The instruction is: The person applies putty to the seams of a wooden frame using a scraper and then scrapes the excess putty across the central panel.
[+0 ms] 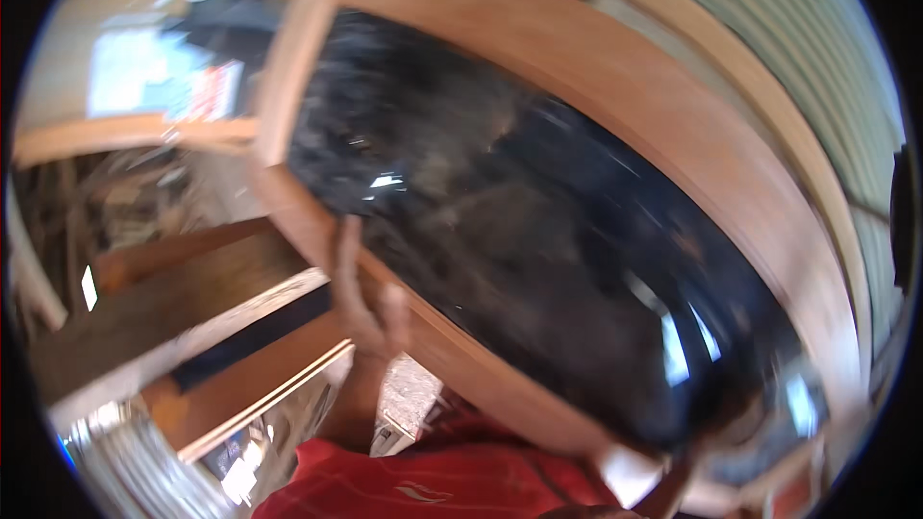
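A large wooden-framed panel (461, 346) with a dark, glossy pane (500, 183) fills the middle of the head view. It is tilted, running from upper left to lower right, and light reflects off the pane. On its near edge, toward the left, my left hand (370, 303) grips the wood, with a finger over the frame and the thumb beside it. My right hand (681, 466) is at the lower right near the panel's near edge. It is dark and blurred, so its fingers cannot be made out.
Thick boards (183, 317) lie to the left, close to the panel's edge. Behind them is a pile of wood scraps (125, 197). Corrugated metal sheeting (798, 58) runs along the upper right, and a ribbed silvery object (130, 466) lies at the lower left. Motion blurs much of the view.
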The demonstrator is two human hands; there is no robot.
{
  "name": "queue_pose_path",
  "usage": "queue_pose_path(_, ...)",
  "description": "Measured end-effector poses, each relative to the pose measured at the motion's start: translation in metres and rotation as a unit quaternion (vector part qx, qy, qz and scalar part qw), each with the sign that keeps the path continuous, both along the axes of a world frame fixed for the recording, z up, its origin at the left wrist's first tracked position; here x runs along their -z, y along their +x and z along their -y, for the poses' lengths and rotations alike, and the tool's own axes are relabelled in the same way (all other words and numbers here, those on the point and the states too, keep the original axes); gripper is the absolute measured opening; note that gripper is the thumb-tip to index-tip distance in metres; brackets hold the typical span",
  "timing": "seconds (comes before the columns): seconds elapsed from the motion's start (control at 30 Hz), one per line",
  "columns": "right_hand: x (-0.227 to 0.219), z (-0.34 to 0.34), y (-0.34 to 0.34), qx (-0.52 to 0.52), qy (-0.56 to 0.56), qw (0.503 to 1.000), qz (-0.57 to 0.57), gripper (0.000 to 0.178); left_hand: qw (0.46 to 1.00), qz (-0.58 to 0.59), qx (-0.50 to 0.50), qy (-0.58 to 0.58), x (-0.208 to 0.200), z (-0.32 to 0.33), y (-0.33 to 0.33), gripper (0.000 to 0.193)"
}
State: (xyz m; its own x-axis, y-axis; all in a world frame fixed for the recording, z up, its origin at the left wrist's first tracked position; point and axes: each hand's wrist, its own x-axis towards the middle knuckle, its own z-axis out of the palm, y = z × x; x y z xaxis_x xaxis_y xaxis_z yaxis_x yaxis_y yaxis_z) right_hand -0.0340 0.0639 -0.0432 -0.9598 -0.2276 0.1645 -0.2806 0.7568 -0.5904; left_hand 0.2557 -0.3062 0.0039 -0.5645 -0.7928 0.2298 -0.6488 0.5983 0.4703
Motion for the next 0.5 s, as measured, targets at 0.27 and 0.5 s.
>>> queue_pose_path(0.27, 0.021, -0.004, -0.025, 0.055, -0.097, 0.99, 0.091, 0.047, 0.999, -0.02, -0.049, -0.004, 0.002, 0.005, 0.013, 0.071)
queue_pose_path(0.5, 0.026, -0.002, -0.02, -0.17, 0.082, 0.955, -0.23, 0.04, 0.986, -0.15, -0.052, 0.045, 0.025, -0.001, 0.029, 0.085)
